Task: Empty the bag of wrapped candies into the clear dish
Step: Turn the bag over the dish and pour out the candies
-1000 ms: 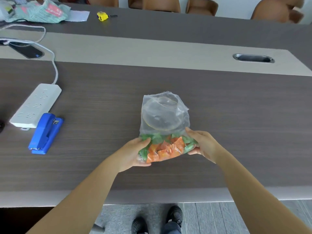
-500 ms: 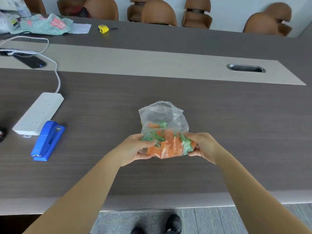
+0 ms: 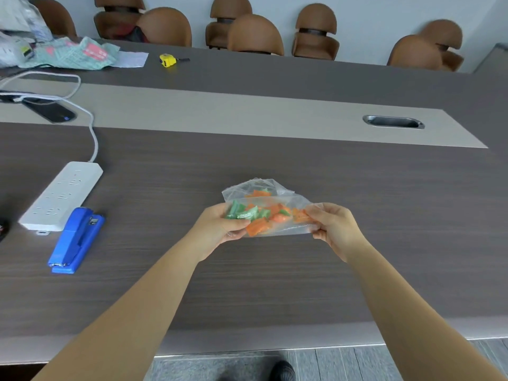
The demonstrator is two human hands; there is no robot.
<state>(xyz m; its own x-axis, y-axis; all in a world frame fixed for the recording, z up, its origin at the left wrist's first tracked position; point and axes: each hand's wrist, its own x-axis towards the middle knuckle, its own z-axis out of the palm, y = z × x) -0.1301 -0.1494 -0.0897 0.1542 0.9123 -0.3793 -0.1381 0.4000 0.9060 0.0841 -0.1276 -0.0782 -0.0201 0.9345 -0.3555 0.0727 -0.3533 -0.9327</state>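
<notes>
A clear plastic bag [image 3: 292, 200] holds several orange and green wrapped candies [image 3: 264, 215]. I hold it just above the dark wood table [image 3: 384, 215], near the middle. My left hand [image 3: 220, 229] grips its near left corner and my right hand [image 3: 335, 229] pinches its near right corner. The bag lies crumpled and tipped away from me, with a few candies [image 3: 258, 193] lying toward its far end. I cannot make out the clear dish; the bag covers the spot where it stood.
A blue stapler [image 3: 77, 240] and a white power strip [image 3: 61, 195] lie at the left. A phone [image 3: 49, 111] on a cable, a yellow tape measure [image 3: 167, 60] and a metal cable port [image 3: 393, 122] lie farther back. Brown chairs line the far side.
The bag lay spread over the dish with the candies bunched at the near end. Both hands have lifted that end, the bag has crumpled, and the candies have slid farther in.
</notes>
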